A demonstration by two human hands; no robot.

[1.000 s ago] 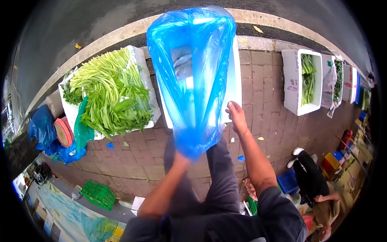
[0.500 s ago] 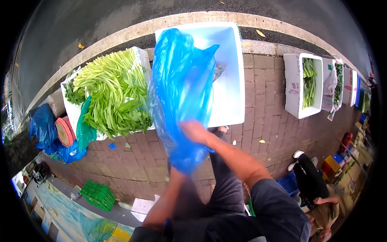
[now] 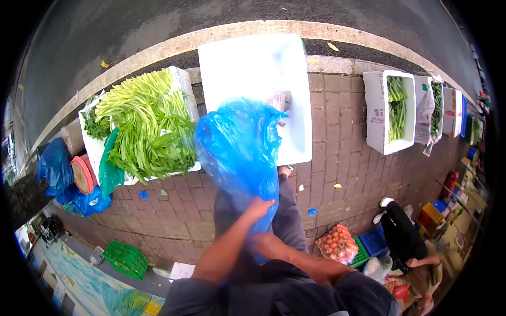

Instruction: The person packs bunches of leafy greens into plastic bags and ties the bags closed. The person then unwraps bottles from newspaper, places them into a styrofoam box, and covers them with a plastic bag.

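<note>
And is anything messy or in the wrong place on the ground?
A little. Two small blue scraps lie loose on the brick pavement, and a stray green leaf lies beside one, near the heaped leafy greens. They look like litter because nothing holds them.

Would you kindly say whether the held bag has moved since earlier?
Yes, the bag moved down the view, away from the far edge of the big box.

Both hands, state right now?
Left hand: closed, holding the blue plastic bag.
Right hand: at the bag's lower part, motion-blurred; can't tell if its grip is open or closed.
</note>
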